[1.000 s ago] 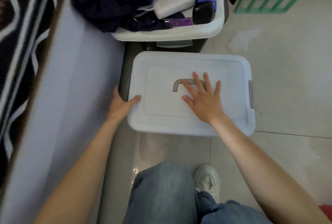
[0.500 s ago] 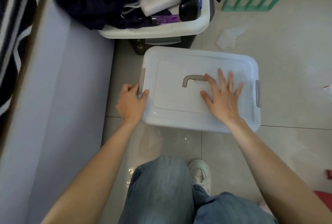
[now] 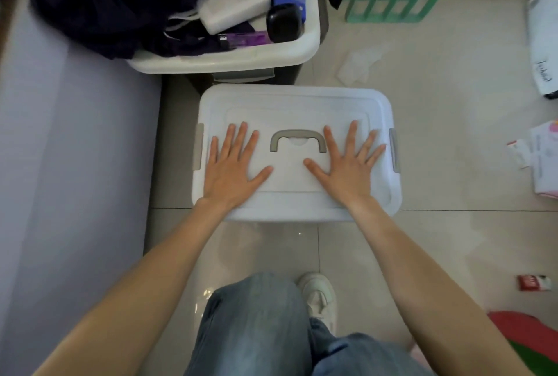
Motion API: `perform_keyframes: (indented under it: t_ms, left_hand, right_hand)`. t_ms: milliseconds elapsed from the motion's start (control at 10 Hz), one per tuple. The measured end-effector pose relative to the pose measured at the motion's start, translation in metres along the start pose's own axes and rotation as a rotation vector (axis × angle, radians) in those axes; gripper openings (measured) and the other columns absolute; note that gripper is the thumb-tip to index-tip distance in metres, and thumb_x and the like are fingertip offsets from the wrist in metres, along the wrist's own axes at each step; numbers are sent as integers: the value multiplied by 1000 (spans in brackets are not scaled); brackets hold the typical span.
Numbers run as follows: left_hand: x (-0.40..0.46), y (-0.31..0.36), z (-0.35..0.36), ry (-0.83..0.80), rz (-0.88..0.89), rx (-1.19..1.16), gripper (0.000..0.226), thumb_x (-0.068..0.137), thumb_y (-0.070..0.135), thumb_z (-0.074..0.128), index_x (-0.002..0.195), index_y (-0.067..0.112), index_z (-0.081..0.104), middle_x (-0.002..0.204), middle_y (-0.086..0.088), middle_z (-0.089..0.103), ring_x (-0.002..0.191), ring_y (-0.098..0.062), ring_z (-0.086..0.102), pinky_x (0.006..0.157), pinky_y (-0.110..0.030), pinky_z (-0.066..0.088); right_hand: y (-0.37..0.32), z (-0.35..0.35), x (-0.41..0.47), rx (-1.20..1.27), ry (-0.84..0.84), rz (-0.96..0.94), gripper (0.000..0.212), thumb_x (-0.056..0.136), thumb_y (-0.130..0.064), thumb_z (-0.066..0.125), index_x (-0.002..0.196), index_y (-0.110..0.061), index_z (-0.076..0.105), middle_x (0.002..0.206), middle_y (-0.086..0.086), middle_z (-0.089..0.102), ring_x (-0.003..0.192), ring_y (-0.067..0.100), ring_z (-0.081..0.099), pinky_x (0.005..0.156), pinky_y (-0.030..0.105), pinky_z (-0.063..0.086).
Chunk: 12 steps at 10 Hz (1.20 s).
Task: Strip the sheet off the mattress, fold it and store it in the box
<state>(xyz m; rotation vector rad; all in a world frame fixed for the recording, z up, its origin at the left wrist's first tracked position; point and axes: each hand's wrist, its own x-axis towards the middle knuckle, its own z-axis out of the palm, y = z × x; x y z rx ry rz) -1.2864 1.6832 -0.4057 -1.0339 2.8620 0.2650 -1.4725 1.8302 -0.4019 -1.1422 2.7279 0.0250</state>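
On the tiled floor [image 3: 422, 140] stands the white lidded plastic box [image 3: 297, 104], its lid closed. Both hands, left [image 3: 234, 168] and right [image 3: 345, 168], lie flat, fingers spread, either side of its grey handle [image 3: 298, 138]. The sheet is presumably inside, unseen.
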Motion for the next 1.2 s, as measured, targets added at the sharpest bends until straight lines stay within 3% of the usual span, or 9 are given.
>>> perform_keyframes:
  t_ms: [300, 400, 700, 1000, 1100, 1200]
  left_hand:
    - [-17, -36, -10, 5, -58, -25, 77, 86, 66, 19, 148, 27, -1, 157, 3, -9, 143, -15, -16, 116, -48, -6]
    - [-17, -38, -11, 2, -58, -65, 75, 87, 63, 16, 148, 25, -7, 156, 5, -12, 142, -14, -16, 116, -47, -7]
    - [4, -58, -7, 1, -80, -16, 77, 88, 65, 14, 149, 22, -5, 157, 6, -9, 143, -12, -14, 117, -44, -5]
    - [10, -78, -15, -31, -62, 16, 77, 87, 67, 12, 148, 24, -9, 156, 7, -12, 142, -10, -17, 117, -43, -6]
    - [13, -78, -22, -61, -69, -23, 78, 86, 67, 16, 149, 24, -4, 157, 8, -9, 142, -10, -15, 116, -44, -6]
    - [15, -70, -41, -43, -89, -65, 72, 91, 57, 34, 149, 21, 10, 157, 6, 5, 144, -14, -4, 117, -43, -4]
  right_hand:
    - [-34, -8, -2, 118, -35, -112, 75, 81, -76, 23, 146, -40, 11, 157, 8, -8, 138, 46, -16, 107, 63, -13]
    - [-34, -5, -3, 83, 40, -186, 70, 86, -70, 23, 147, -37, 16, 158, 8, 0, 141, 40, -8, 110, 63, -4]
    - [-52, 8, 12, 14, 57, -198, 72, 85, -69, 16, 148, -34, 12, 157, 11, 3, 141, 44, -6, 110, 64, -4]
    - [-74, 3, 15, 6, -20, -163, 72, 85, -70, 11, 148, -36, 3, 157, 10, -6, 140, 42, -13, 109, 62, -9]
    - [-73, -3, 17, 42, -69, -181, 72, 86, -71, 17, 147, -38, 2, 157, 7, -11, 139, 39, -19, 109, 60, -13]
    - [-69, -22, 20, 137, -88, -186, 65, 91, -63, 29, 148, -36, 13, 158, 2, -4, 141, 32, -18, 110, 54, -15]
